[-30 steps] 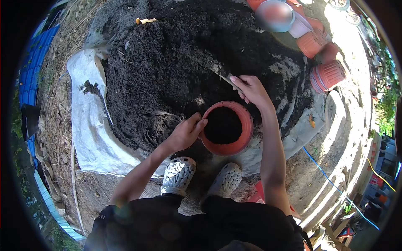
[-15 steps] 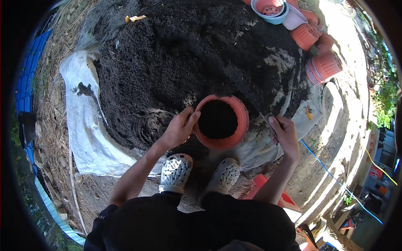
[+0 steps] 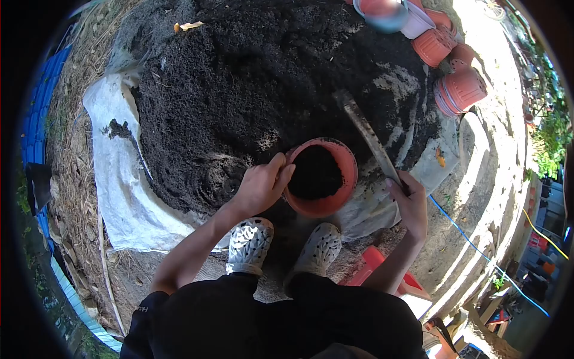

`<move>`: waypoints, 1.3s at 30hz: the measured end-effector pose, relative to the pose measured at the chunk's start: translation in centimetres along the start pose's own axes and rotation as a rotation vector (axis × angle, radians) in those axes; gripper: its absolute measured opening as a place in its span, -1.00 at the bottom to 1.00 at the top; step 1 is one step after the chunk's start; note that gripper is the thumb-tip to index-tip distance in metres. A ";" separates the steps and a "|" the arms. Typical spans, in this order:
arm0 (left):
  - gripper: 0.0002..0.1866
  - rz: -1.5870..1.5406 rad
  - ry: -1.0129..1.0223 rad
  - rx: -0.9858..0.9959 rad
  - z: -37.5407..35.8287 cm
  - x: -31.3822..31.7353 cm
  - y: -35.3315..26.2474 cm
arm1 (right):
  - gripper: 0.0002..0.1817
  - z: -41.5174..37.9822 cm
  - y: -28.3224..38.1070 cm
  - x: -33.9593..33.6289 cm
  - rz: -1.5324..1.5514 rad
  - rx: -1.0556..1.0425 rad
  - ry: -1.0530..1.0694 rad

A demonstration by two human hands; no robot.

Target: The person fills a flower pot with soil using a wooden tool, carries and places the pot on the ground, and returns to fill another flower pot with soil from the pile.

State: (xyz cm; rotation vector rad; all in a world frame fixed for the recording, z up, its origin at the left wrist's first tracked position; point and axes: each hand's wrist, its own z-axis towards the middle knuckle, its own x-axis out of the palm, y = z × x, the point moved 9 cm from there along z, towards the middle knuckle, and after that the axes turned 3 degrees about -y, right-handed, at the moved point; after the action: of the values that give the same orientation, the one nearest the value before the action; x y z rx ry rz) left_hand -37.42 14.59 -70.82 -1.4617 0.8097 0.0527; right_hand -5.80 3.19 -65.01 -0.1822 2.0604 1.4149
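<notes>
A terracotta-coloured pot [image 3: 348, 169] with dark soil inside stands at the near edge of the soil pile [image 3: 239, 90]. My left hand [image 3: 263, 184] grips the pot's left rim with thumb and fingers. To the right of the pot, my right hand [image 3: 409, 200] is closed around the near end of a long, flat, soil-stained tool [image 3: 372, 139]. The tool's far end points up and left over the pile, beyond the pot and apart from it.
Stacked pots [image 3: 460, 91] lie along the pile's right edge. A white sheet [image 3: 122, 179] spreads under the soil. Two white clogs [image 3: 250, 244] are below the pot. A red object [image 3: 373, 257] lies near my right forearm, and a blue line [image 3: 460, 229] crosses the ground.
The tool has swung up into clear view, away from the pot's right side. The pot has shifted slightly right, with my left hand still on its rim.
</notes>
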 end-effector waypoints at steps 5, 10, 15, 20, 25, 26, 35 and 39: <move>-0.75 0.150 -0.156 -0.063 0.2 -1.0 3.0 | -0.85 1.4 -0.1 -0.6 0.046 0.073 -0.102; -0.79 0.217 -0.212 -0.035 0.0 -1.4 1.8 | -0.70 2.7 -2.0 0.1 0.017 0.155 -0.213; -0.77 0.173 -0.067 0.074 -1.2 0.9 -0.1 | -0.63 4.9 -4.1 2.3 -0.211 0.137 -0.205; -0.75 0.089 -0.098 -0.025 -0.9 0.2 1.8 | -0.59 7.9 -4.7 5.1 -0.252 0.216 -0.077; -0.75 0.050 -0.125 -0.037 -0.9 0.8 2.0 | -0.54 14.1 -1.1 13.6 -0.077 0.063 0.273; -0.74 0.047 -0.134 -0.050 -0.8 0.8 1.8 | -0.53 15.3 -0.3 14.6 -0.085 0.058 0.300; -0.74 0.054 -0.159 -0.075 -0.8 0.9 2.2 | -0.49 15.0 0.8 14.2 -0.127 -0.014 0.406; -0.74 0.066 -0.163 -0.067 -0.8 1.0 2.4 | -0.49 14.3 1.4 14.6 -0.177 -0.077 0.373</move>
State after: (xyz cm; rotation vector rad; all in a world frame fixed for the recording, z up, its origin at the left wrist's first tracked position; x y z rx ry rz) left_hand -38.18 13.82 -73.28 -1.4723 0.7286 0.2475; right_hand -12.10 19.68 -75.44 -0.6897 2.2165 1.4332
